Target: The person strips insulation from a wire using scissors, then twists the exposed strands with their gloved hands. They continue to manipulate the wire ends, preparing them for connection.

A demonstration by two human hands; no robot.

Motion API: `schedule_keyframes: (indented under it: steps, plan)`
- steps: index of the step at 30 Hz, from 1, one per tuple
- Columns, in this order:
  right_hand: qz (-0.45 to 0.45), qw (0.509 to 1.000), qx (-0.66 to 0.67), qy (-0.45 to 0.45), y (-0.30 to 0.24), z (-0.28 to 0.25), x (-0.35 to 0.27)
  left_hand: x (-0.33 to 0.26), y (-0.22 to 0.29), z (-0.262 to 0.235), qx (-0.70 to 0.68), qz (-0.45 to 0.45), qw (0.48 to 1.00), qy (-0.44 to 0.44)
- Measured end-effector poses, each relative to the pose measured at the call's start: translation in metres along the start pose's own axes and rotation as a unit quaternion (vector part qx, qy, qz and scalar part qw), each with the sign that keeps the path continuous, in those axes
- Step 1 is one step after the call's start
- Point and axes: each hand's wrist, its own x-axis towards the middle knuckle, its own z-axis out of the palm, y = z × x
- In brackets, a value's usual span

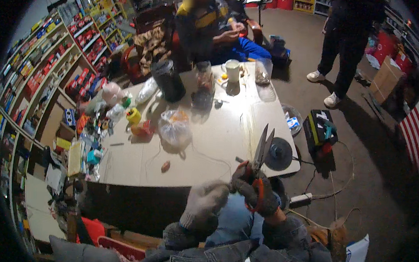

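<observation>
One pair of shears [259,156] points toward one o'clock, gripped in my right hand [247,188]. At nine o'clock from it, my left hand [205,202] curls; whether empty, I can't tell.

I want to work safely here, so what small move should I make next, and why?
I'd probably close the scissors first: their blades look parted, pointing away from you, and your gloved left hand is close beside the right hand gripping the red handles. Whether the left hand holds anything, I can't tell.
</observation>
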Motion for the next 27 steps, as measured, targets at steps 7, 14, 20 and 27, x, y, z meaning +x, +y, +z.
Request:
schedule_keyframes:
  steps: [7,14,20,27]
  plan:
    - [-0.054,0.938,-0.337,0.055,-0.004,-0.005,-0.027,-0.005,0.01,-0.002,0.001,0.062,0.988,0.141]
    - [0.017,0.955,-0.297,-0.021,-0.01,0.004,-0.028,-0.003,-0.003,-0.005,0.056,0.127,0.979,0.151]
    - [-0.005,0.944,-0.326,-0.045,-0.011,0.008,-0.023,0.003,-0.016,-0.009,0.103,0.206,0.966,0.12]
    - [-0.017,0.957,-0.288,-0.044,-0.011,0.012,-0.023,0.001,-0.014,-0.013,0.173,0.187,0.96,0.118]
